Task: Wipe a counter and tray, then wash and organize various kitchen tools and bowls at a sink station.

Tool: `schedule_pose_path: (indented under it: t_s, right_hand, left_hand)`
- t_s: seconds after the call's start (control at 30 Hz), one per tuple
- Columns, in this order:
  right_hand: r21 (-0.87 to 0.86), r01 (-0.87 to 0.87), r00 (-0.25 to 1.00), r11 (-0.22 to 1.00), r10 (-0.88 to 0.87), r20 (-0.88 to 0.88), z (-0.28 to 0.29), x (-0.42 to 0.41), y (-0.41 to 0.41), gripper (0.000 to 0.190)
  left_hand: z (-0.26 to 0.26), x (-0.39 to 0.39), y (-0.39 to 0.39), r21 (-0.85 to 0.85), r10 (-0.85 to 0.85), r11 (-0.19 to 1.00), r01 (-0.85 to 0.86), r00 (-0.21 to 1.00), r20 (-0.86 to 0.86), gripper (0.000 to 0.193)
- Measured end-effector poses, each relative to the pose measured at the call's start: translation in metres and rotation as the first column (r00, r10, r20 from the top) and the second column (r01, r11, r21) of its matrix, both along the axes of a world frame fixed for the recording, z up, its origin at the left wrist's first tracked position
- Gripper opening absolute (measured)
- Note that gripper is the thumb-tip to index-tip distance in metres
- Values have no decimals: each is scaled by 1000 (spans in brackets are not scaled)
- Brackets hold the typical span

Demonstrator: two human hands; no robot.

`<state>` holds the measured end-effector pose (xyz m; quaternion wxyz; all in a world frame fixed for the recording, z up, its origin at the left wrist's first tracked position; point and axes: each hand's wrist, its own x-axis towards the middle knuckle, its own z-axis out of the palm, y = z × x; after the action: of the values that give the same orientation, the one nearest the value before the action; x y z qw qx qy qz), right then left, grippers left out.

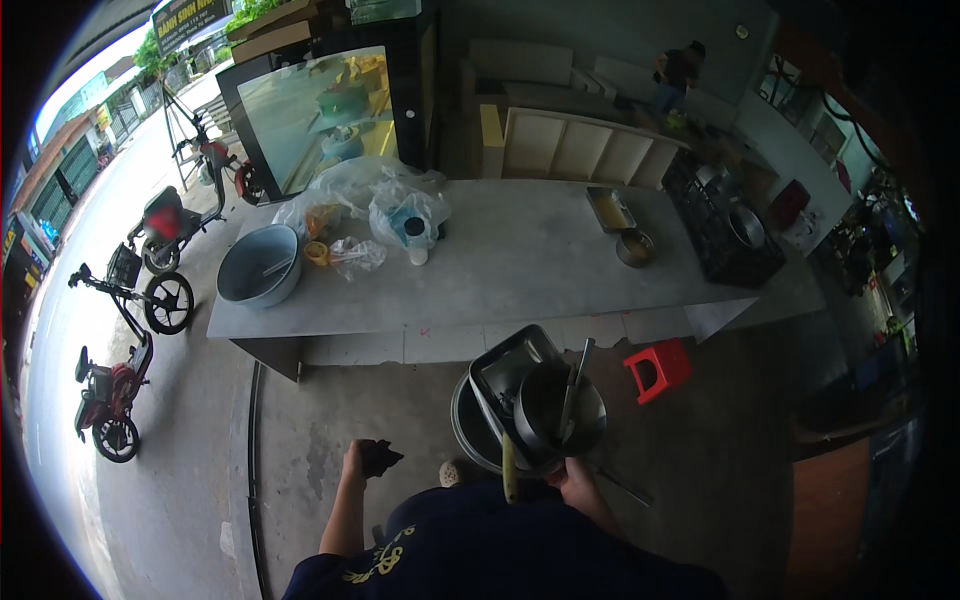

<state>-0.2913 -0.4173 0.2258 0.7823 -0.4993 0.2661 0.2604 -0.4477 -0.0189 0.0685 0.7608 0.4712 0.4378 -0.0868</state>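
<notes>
My left hand is closed around a crumpled dark cloth, held low on the left. On the other side my right hand grips the near rim of a round metal basin. Stacked in that basin are a rectangular metal tray, tilted, and a deep metal pot. A metal utensil leans up out of the pot. A pale yellow-green handle juts toward my body. Beyond the right hand a thin metal bar sticks out; its other end is hidden.
Ahead stands a grey table bearing a blue-grey tub, plastic bags, a bottle, a small tray, a metal bowl and a black crate. A red stool sits front right. Behind, a person bends.
</notes>
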Motion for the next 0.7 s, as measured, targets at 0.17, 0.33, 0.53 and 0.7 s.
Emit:
schedule_pose_path:
  t_s: [0.17, 0.33, 0.53, 0.7]
  right_hand:
    - [11, -47, 992, 999, 48, -114, -30, 71, 4, 54]
    - [-134, -201, 976, 970, 188, -106, -56, 212, 16, 58]
    - [-54, -177, 980, 983, 170, -103, -88, 356, 32, 55]
    - [-14, -289, 955, 957, 288, -68, -84, 466, 58, 56]
  left_hand:
    - [15, 92, -23, -130, 164, 979, -155, 985, 61, 43]
    - [-11, 161, -26, -68, 16, 998, -16, 1000, 0, 43]
    - [53, 269, -51, 130, 95, 989, -75, 983, -156, 39]
    - [75, 349, -65, 223, 104, 972, -74, 986, -127, 36]
